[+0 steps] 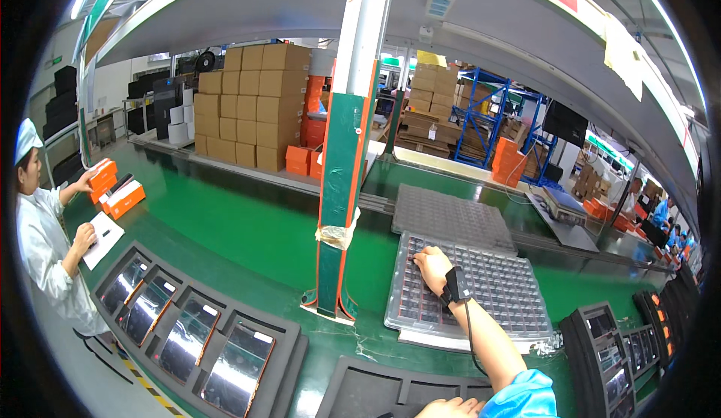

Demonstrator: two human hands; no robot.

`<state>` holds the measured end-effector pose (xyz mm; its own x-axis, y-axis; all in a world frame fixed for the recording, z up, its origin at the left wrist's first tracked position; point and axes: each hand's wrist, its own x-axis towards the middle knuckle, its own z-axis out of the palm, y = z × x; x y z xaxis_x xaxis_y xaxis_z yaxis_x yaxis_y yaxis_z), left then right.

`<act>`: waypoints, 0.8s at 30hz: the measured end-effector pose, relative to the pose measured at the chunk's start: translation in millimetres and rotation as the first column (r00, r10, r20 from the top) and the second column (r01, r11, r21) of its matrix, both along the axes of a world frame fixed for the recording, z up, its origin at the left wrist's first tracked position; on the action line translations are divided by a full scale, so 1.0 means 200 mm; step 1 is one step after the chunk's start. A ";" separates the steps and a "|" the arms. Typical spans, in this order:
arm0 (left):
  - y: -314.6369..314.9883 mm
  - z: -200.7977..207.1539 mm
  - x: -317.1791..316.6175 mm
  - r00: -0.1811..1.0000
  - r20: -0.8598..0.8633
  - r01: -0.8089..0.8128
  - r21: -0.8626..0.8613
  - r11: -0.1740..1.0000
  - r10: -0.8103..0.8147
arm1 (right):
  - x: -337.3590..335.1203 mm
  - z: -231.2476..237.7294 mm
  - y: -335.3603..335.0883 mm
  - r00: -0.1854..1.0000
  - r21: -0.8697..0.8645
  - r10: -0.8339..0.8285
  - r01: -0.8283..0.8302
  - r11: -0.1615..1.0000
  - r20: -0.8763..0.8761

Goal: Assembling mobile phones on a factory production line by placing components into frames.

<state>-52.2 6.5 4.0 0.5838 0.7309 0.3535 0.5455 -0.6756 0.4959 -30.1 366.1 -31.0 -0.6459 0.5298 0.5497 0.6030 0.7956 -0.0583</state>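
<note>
My right hand (433,269), with a black device strapped at the wrist, reaches over a clear plastic tray (481,286) divided into many small compartments. Its fingers are pinched together at the tray's left part, and whatever they hold is hidden. Small dark parts sit in the compartments. At the bottom edge, the back of my left hand (452,409) shows beside my blue right sleeve. It is mostly cut off by the frame, next to a dark foam tray (368,388) with recesses. To the left, another foam tray (289,335) carries several dark-screened panels (239,369).
A second compartment tray (451,215) lies behind the first. A green post (339,170) rises from the green bench (233,215). At far left a co-worker (52,245) handles orange boxes (124,199) and a white sheet (104,240). More foam trays (582,358) stand at right.
</note>
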 end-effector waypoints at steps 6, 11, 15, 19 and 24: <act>0.01 0.00 -0.01 1.000 -0.016 -0.016 0.022 1.000 0.016 | -0.03 0.04 -0.02 0.983 0.073 0.029 -0.043 0.996 0.181; 0.01 0.00 0.00 1.000 -0.011 -0.001 0.056 0.998 0.002 | 0.05 0.07 -0.05 0.993 -0.009 0.115 -0.115 0.993 -0.009; -0.01 0.01 0.00 1.000 0.015 -0.009 0.057 0.998 0.008 | 0.16 0.19 -0.28 0.956 -0.196 0.198 -0.242 0.950 -0.218; -0.03 -0.04 0.00 0.995 0.079 -0.066 0.069 0.995 0.060 | 0.42 0.37 -0.79 0.897 -0.555 0.129 -0.368 0.746 -0.422; -0.04 0.01 -0.01 0.972 0.193 -0.134 -0.026 0.991 0.136 | 0.80 0.41 -1.36 0.889 -0.523 0.103 -0.353 0.776 -0.446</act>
<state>-53.6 -1.4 5.8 0.4004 0.8034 0.4406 0.5237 -0.5953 0.6094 130.3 93.9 50.7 -0.6006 0.6865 0.4100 0.2384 0.6432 -0.7276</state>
